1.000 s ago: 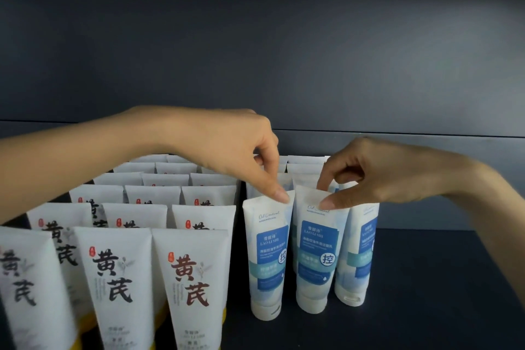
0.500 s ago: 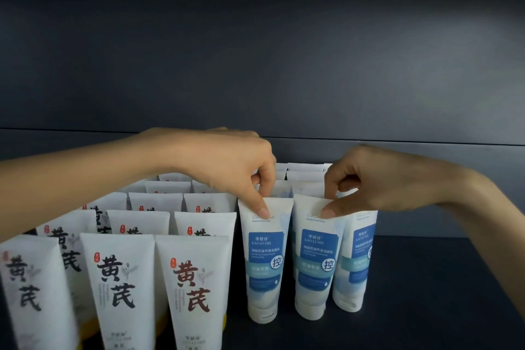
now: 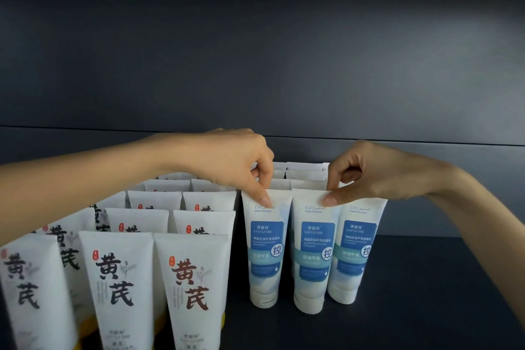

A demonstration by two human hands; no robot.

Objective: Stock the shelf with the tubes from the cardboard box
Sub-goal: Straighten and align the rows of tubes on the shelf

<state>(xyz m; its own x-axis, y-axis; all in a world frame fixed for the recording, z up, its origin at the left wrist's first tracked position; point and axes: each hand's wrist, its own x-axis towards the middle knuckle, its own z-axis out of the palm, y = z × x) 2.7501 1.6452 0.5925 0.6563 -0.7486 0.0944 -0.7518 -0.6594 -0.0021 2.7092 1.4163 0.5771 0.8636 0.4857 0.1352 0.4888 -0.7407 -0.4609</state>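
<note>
Head view shows your shelf (image 3: 426, 307) largely stocked: a deep block of brown-lettered tubes (image 3: 193, 287) fills the left, and rows of blue-labelled tubes (image 3: 355, 250) stand just beside it, with bare shelf to the right. The cardboard box is out of view, so I cannot tell what remains. Your left hand (image 3: 227, 159) pinches the crimped top of the front left blue tube (image 3: 265, 253). Your right hand (image 3: 377, 170) pinches the middle blue tube (image 3: 312, 258), fingers (image 3: 331, 200) closed on its seam. Since a second ago, both tubes have come upright from a lean.
</note>
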